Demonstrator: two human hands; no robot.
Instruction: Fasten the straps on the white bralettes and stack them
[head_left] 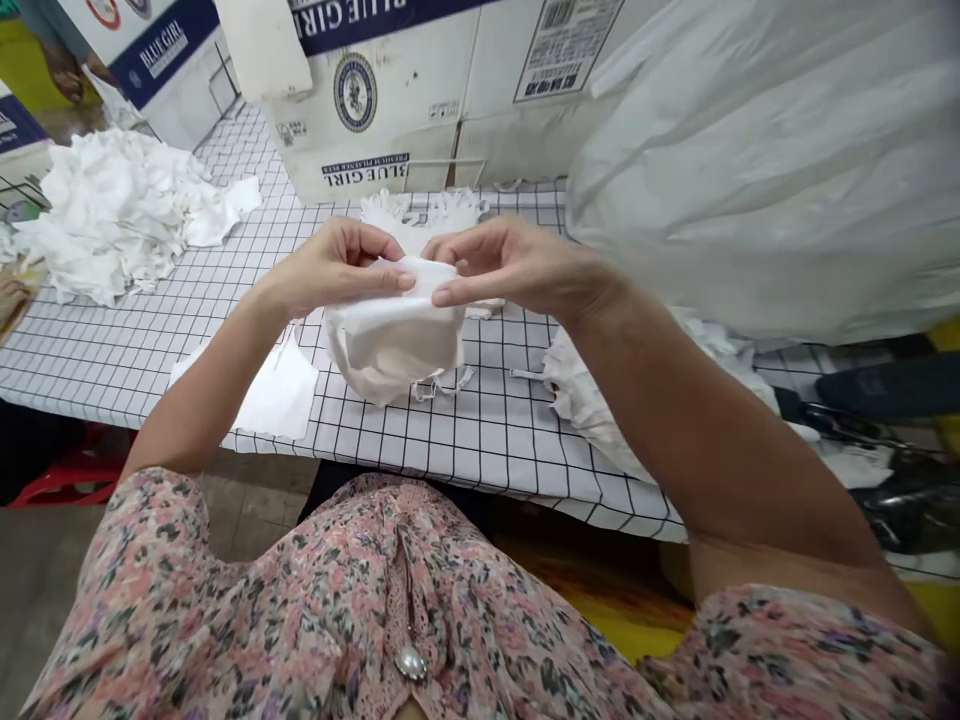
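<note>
My left hand [345, 262] and my right hand [495, 262] face each other over the table, both closed in a pinch. Between them they hold the upper edge of a white cloth piece [397, 335], thumbs lying on the near side. Its lower part hangs in loose folds above the tabletop, with a thin strap dangling at the bottom. Behind my hands lie more white pieces with frilled edges [420, 208], partly hidden. A flat white cloth [281, 390] lies by my left forearm. Beside my right forearm is a heap of white pieces with straps [589, 400].
A large heap of white cloth [127, 210] lies on the checked tablecloth [480, 430] at left. Printed cardboard boxes [420, 110] stand along the back. A big white plastic bag [750, 170] fills the right rear. Dark tools [855, 425] lie far right. Another person's hand [11, 298] shows at the left edge.
</note>
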